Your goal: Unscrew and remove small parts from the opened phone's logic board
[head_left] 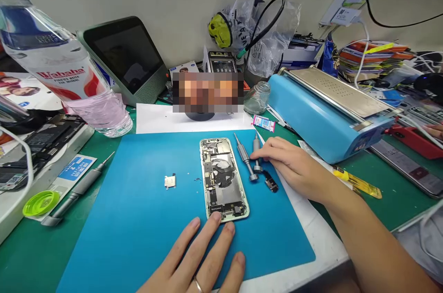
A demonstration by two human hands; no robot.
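An opened phone [226, 177] lies on the blue mat [138, 177], its circuit board and inner parts exposed. My left hand [204, 256], a ring on one finger, is spread with fingertips touching or just at the phone's lower edge. To the phone's right lie two grey screwdrivers: one [245, 157] lies slanted near the phone. My right hand [290, 159] has its fingers closed on the other screwdriver [256, 147], which also rests on the mat. A small black flex-cable part [271, 183] lies below them. Left of the phone sits a small silver metal part [170, 182].
At the left stand a water bottle [79, 71] and a smart display [128, 57]; another screwdriver [79, 191] lies by a green ring-shaped lid [41, 203]. A blue machine [318, 113], a glass jar [258, 97] and a yellow-handled tool [360, 183] are on the right.
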